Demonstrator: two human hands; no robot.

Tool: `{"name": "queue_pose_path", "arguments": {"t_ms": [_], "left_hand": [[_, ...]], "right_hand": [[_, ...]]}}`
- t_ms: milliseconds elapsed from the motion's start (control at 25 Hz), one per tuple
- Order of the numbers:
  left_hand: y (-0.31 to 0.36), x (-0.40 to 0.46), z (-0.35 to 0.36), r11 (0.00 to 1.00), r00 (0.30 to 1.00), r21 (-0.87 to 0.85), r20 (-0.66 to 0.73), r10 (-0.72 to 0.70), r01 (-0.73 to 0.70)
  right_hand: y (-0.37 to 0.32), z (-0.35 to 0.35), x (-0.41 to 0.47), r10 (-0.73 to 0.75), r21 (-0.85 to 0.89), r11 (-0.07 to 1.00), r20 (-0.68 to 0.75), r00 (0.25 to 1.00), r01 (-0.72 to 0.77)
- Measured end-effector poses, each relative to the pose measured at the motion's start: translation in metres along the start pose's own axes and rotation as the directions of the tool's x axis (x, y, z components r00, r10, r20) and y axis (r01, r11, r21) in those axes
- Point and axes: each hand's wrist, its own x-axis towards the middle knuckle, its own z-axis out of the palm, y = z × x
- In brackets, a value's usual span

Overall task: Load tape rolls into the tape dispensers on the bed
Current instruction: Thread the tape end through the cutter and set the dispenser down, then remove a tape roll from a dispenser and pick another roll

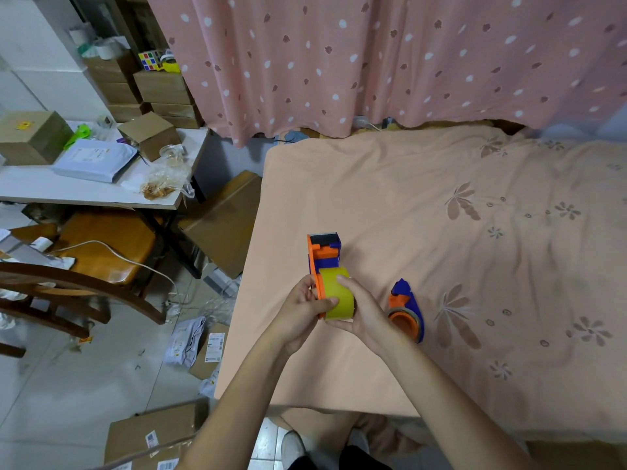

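Observation:
An orange and blue tape dispenser [324, 254] sits over the near left part of the bed [441, 232]. A yellow tape roll [336, 293] is seated at its near end. My left hand [300, 312] grips the dispenser's left side, thumb across the roll's lower edge. My right hand [364, 312] holds the roll from the right, fingers lying on its face. A second orange and blue dispenser [407, 310], with a brownish roll in it, lies on the bed just to the right of my right hand.
The bed's left edge drops to a tiled floor strewn with cardboard boxes [217, 218] and parcels [185, 340]. A white table [84, 188] with boxes and bags, plus wooden chairs [101, 252], stand to the left. A pink curtain [390, 62] hangs behind the bed.

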Motion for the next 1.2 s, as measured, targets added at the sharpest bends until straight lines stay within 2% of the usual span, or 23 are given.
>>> {"name": "queue_pose_path", "arguments": {"t_ms": [160, 320, 520, 640, 760, 880, 1000, 1120, 1200], "left_hand": [[0.000, -0.001, 0.003, 1.000, 1.000, 0.017, 0.007, 0.014, -0.014], [0.003, -0.003, 0.004, 0.999, 1.000, 0.034, 0.006, 0.004, -0.004], [0.010, -0.004, 0.013, 0.991, 0.996, -0.128, -0.082, -0.042, 0.031], [0.013, -0.001, 0.012, 0.999, 0.986, -0.052, -0.166, -0.011, 0.002], [0.011, -0.003, 0.014, 0.999, 0.982, 0.016, -0.185, 0.044, -0.042], [0.010, -0.005, 0.014, 0.994, 0.978, 0.080, -0.188, 0.086, -0.072], [0.008, -0.005, 0.013, 0.987, 0.976, 0.127, -0.183, 0.122, -0.099], [0.005, -0.008, 0.014, 0.971, 0.966, 0.182, -0.176, 0.189, -0.157], [0.004, -0.010, 0.014, 0.960, 0.958, 0.215, -0.187, 0.219, -0.177]], "right_hand": [[-0.005, 0.005, 0.000, 0.045, 0.059, 0.997, -0.040, 0.998, -0.042], [-0.006, 0.003, -0.003, 0.064, 0.119, 0.991, -0.013, 0.998, -0.062], [-0.005, 0.004, -0.007, 0.066, 0.101, 0.993, 0.006, 0.998, -0.066], [-0.005, 0.007, -0.010, 0.053, 0.065, 0.996, 0.009, 0.999, -0.054], [-0.009, 0.012, -0.014, -0.063, -0.036, 0.998, -0.103, 0.993, 0.059], [-0.011, 0.013, -0.024, -0.269, -0.243, 0.951, -0.354, 0.896, 0.190], [-0.004, 0.009, -0.030, -0.335, -0.480, 0.868, -0.372, 0.866, 0.129], [-0.003, 0.007, -0.031, -0.336, -0.514, 0.850, -0.366, 0.868, 0.113], [-0.007, 0.008, -0.035, -0.302, -0.471, 0.875, -0.349, 0.887, 0.113]]}}
